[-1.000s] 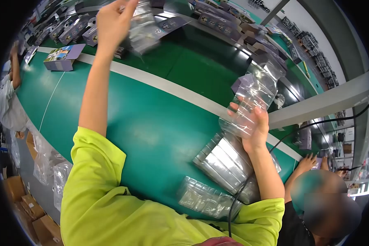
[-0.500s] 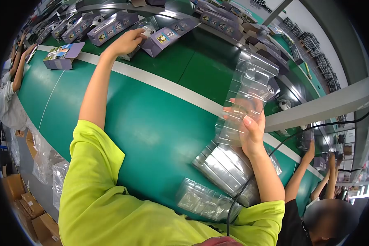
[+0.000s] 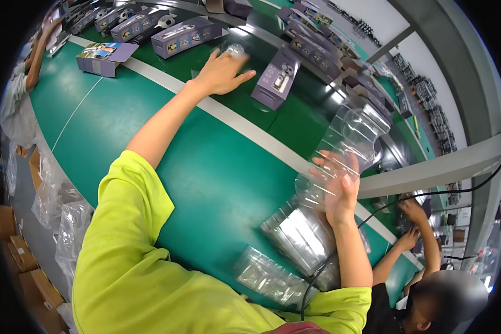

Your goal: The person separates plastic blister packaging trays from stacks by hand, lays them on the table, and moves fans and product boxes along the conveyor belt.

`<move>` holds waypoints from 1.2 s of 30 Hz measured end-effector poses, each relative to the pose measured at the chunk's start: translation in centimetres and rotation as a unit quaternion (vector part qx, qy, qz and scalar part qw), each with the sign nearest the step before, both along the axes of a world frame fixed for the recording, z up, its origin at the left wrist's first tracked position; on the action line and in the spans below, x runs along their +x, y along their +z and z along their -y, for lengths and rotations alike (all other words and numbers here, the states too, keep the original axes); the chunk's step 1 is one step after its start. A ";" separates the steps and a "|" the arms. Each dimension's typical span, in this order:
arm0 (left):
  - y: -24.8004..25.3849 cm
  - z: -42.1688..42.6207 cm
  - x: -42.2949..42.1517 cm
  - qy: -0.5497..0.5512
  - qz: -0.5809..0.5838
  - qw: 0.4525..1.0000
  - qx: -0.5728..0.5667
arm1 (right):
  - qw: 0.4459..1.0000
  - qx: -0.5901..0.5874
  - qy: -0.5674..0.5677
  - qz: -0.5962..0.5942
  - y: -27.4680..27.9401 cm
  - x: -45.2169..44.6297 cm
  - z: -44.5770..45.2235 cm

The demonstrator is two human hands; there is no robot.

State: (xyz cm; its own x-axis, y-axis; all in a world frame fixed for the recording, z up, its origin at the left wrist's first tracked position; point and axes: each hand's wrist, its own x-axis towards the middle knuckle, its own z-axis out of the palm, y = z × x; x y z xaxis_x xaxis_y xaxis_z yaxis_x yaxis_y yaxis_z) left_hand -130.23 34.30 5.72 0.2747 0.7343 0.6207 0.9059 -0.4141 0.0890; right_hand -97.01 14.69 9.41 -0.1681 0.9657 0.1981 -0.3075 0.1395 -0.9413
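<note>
My left hand (image 3: 221,73) is over the dark green belt, fingers spread, and I see nothing gripped in it. Its fingertips lie at a clear plastic package with a round ball shape (image 3: 235,50); whether they touch it I cannot tell. A purple printed box (image 3: 276,78) rests at an angle just right of that hand. In my right hand (image 3: 342,192) is a clear plastic blister tray (image 3: 348,136), held up over the work surface with thumb in front and fingers behind. Below it, more clear plastic trays (image 3: 303,234) lie in a stack.
Further clear trays (image 3: 270,275) lie near my body. Purple boxes (image 3: 186,36) line the belt, and an open one (image 3: 104,57) sits on the left. A grey metal beam (image 3: 434,161) and a black cable (image 3: 395,201) cross at right. A co-worker (image 3: 423,300) works there.
My left hand has moved right and its fingers have spread. The purple box beside it has shifted right and turned more upright in view. My right hand still holds the clear tray, now tilted further.
</note>
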 end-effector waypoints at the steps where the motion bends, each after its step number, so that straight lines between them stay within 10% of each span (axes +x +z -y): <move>1: 0.1 0.4 0.3 -0.015 0.024 0.994 0.102 | 1.000 0.001 0.006 -0.021 0.0 0.2 0.0; 4: 4.3 3.0 2.4 -0.012 0.011 0.987 0.157 | 0.999 -0.004 0.009 -0.049 0.2 0.3 0.5; 6: 7.2 6.1 4.5 -0.229 0.130 0.956 -0.129 | 0.997 -0.016 0.011 -0.080 0.2 -0.1 0.5; 9: 6.9 10.7 9.0 -0.503 0.186 0.836 -0.114 | 0.999 0.044 -0.002 -0.011 -0.8 -1.1 0.3; 16: 6.0 13.5 10.8 -0.467 0.215 0.840 -0.172 | 0.985 0.131 0.062 0.095 -1.4 -0.8 0.0; 23: 9.6 4.1 1.9 -0.114 0.111 0.945 0.285 | 0.906 0.223 0.084 0.349 -0.4 -2.1 1.5; 26: 8.4 -0.1 -6.1 0.098 0.142 0.957 0.234 | 0.871 0.245 0.089 0.416 -0.4 -1.8 1.4; 27: 6.6 -1.6 -8.9 -0.005 0.242 0.923 0.298 | 0.872 0.244 0.085 0.416 -0.4 -1.7 1.5; 29: 4.9 -1.2 -12.6 0.279 0.053 0.910 0.303 | 0.868 0.250 0.095 0.418 -0.4 -1.6 1.4; 36: 0.6 -3.5 -16.8 0.367 -0.017 0.920 0.134 | 0.840 0.265 0.101 0.462 0.1 -2.2 1.2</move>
State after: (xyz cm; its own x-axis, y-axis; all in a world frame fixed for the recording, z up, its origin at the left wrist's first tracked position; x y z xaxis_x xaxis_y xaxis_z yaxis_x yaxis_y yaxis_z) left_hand -147.07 37.76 6.32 -0.2117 0.5518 0.8067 0.9505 0.3085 0.0385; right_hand -99.24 13.53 9.52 -0.6365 0.7162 0.2863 0.4532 0.6476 -0.6125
